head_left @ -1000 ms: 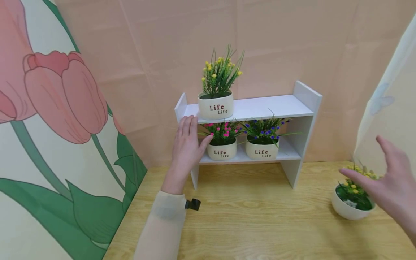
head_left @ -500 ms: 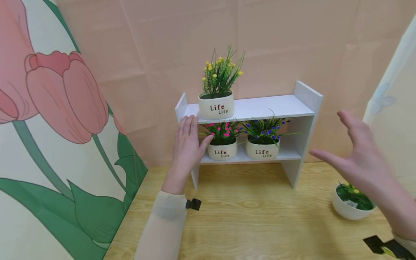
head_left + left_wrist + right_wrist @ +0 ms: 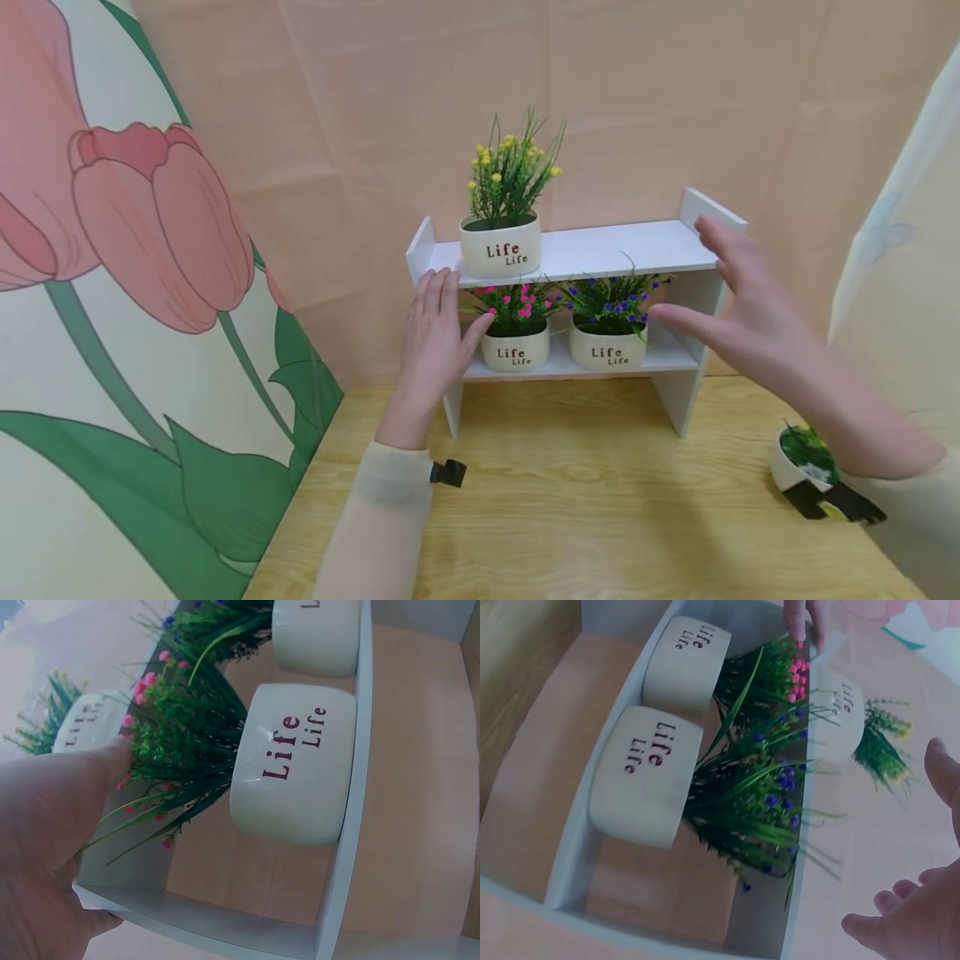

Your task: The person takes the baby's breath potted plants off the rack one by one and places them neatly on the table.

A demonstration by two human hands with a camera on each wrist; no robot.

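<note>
**One hand on the shelf, the other spread wide**

Here's your left hand (image 3: pixel 433 343), up against the left end of the white shelf (image 3: pixel 622 247), fingers straight, thumb splayed across the front: contact, no clench. Your right hand (image 3: pixel 761 318) hangs off the opposite end, thumb and fingers spread, nothing in it. The shelf stands upright on the wooden table (image 3: pixel 555 500), its boards thin and stiff-looking, probably light alone, but look at that load! Up top, toward your left, sits the yellow-flowered pot (image 3: pixel 500 250), so expect the weight high and lopsided. Below, the pink-flowered pot (image 3: pixel 515 352) and blue-flowered pot (image 3: pixel 607 350) stand side by side. All three look smooth and hard, likely to slide on a tilt; the sprigs seem bendy, poor handles. Best hold: both side panels (image 3: pixel 422 252), kept level, pressed evenly. And out to your right, a fourth pot (image 3: pixel 786 468) peeks from behind your black strap (image 3: pixel 836 502).
</note>
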